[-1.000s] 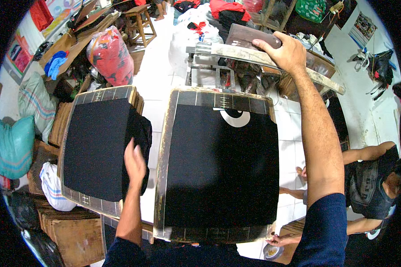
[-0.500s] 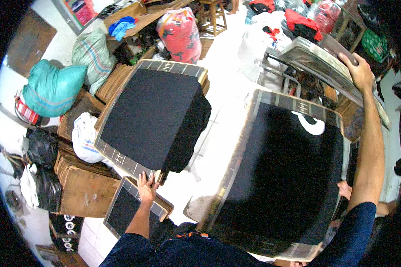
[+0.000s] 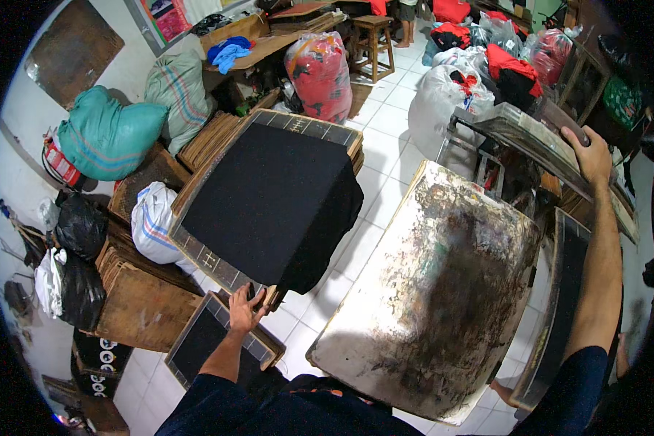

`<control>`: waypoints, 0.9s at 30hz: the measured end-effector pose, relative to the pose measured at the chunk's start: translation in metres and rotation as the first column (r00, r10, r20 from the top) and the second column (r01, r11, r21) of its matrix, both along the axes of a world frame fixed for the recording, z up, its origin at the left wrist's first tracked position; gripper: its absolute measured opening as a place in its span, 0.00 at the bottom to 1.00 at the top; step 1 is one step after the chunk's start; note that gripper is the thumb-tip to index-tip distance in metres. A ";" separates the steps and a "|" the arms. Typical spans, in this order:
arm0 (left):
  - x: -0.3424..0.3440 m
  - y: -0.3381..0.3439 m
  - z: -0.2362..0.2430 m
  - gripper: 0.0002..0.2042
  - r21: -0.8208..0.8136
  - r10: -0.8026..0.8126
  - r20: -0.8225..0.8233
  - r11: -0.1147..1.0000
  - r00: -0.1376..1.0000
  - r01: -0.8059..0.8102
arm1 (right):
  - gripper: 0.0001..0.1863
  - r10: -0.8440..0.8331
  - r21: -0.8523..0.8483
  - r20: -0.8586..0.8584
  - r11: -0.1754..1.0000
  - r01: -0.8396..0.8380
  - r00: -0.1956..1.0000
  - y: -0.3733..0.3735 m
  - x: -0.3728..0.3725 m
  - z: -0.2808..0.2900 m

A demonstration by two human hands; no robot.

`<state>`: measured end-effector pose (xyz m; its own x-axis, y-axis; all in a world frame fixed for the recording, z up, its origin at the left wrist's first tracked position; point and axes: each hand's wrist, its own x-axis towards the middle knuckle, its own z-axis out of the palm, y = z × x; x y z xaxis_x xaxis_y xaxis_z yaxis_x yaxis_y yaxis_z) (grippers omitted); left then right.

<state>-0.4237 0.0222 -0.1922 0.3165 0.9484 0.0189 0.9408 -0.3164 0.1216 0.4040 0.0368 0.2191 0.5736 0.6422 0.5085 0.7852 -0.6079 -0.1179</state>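
Observation:
My left hand (image 3: 245,311) lies at the near corner of a stack of boards, fingers apart and touching the edge. Black cloth (image 3: 261,203) covers the top board (image 3: 190,245) and droops over its right side. At the right, my right hand (image 3: 591,154) grips a raised, tilted screen-printing frame (image 3: 512,122), with its thumb over a brown bar (image 3: 562,120) lying on it. Below the frame stands a worn, stained flat bed (image 3: 421,291), its surface exposed. Beyond my right forearm, a board with black cloth (image 3: 563,291) stands tilted; part of another person (image 3: 501,392) shows beside it.
A smaller black-covered board (image 3: 214,338) sits below my left hand. Stacked brown boards (image 3: 145,309), a teal sack (image 3: 112,134) and black bags (image 3: 83,225) line the left. Farther off are a wooden stool (image 3: 374,47) and several stuffed plastic bags (image 3: 450,98).
The black-covered board with a white print has left the bed toward the right, where another person's hands held it. Both my hands remain in nearly the same places; the view has shifted slightly.

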 end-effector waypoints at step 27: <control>0.215 -0.069 0.048 0.23 0.058 -0.306 0.523 0.944 0.796 0.325 | 0.50 0.048 0.045 -0.005 0.998 -0.047 0.999 -0.002 -0.001 -0.005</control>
